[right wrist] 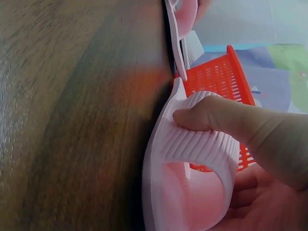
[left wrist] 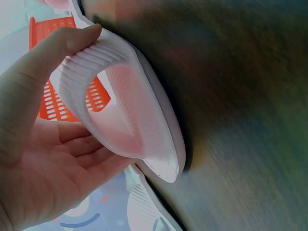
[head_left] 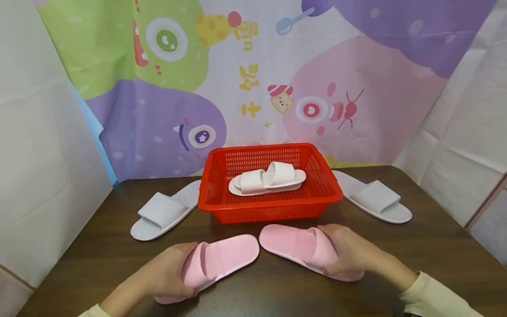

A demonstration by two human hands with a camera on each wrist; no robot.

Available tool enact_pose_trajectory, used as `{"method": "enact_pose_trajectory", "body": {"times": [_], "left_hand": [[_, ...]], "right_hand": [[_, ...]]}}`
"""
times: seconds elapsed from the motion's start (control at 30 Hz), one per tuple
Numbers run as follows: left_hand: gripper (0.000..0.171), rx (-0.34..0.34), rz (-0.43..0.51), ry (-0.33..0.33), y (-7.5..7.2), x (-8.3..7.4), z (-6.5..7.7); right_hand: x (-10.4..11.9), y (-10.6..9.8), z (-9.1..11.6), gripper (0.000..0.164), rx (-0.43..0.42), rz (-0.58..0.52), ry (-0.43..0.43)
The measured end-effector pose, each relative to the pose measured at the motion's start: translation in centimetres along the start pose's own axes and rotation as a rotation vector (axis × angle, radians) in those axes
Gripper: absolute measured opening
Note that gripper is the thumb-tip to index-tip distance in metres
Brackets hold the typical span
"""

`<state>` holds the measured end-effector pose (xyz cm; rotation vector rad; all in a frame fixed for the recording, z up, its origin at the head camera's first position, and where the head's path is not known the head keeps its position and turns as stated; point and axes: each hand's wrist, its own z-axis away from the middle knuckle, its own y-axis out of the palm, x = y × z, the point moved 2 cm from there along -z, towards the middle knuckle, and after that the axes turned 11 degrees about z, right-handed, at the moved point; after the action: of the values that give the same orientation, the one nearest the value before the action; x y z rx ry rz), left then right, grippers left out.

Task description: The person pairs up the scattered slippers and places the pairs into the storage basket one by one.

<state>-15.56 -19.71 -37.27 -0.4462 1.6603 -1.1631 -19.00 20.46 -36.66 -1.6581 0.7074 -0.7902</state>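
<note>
On the near part of the table, my left hand [head_left: 168, 269] grips a pink slipper [head_left: 233, 253] across its ribbed strap. In the left wrist view the thumb presses one side of that strap [left wrist: 91, 60], with the fingers at the far side. My right hand [head_left: 350, 248] holds the other pink slipper [head_left: 283, 240] the same way, thumb on the ribbed strap [right wrist: 199, 149] in the right wrist view. Both soles lie at or very close to the tabletop; their rounded heel ends almost meet in the middle, angled towards the basket.
Behind the pink slippers stands a red plastic basket [head_left: 273, 204] with a pair of white slippers [head_left: 273, 178] inside. One white slipper [head_left: 164, 211] lies left of it, another [head_left: 376, 198] right, on the brown wooden table [head_left: 245, 295]. A printed cartoon cloth [head_left: 253, 127] hangs behind.
</note>
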Motion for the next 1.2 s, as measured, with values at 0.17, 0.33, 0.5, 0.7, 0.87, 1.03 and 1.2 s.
{"method": "enact_pose_trajectory", "body": {"times": [0.17,0.33,0.5,0.7,0.87,1.03,1.2], "left_hand": [[0.093,-0.019,-0.013,0.022,0.3,0.1,0.3],[0.091,-0.077,-0.039,0.055,0.1,-0.2,0.5],[0.088,-0.112,-0.058,0.055,-0.5,-0.6,0.5],[0.087,-0.164,-0.088,0.068,-1.3,-1.0,0.6],[0.087,-0.183,-0.106,0.099,-1.7,-1.1,0.9],[0.088,-0.182,-0.106,0.144,-2.2,-1.1,1.4],[0.086,-0.201,-0.111,0.186,-2.8,-1.5,1.7]], "right_hand": [[0.1,0.0,0.1,0.072,-0.019,0.021,-0.020],[-0.2,-0.4,0.1,0.075,-0.030,0.051,-0.034],[-0.4,-0.9,0.2,0.076,-0.024,0.046,-0.043],[-0.5,-1.4,0.2,0.079,0.004,0.050,-0.040],[-0.5,-1.8,0.1,0.078,-0.004,0.061,-0.073],[-0.8,-2.2,0.5,0.081,-0.050,0.093,-0.125],[-1.1,-3.0,0.8,0.083,-0.092,0.118,-0.167]]}}
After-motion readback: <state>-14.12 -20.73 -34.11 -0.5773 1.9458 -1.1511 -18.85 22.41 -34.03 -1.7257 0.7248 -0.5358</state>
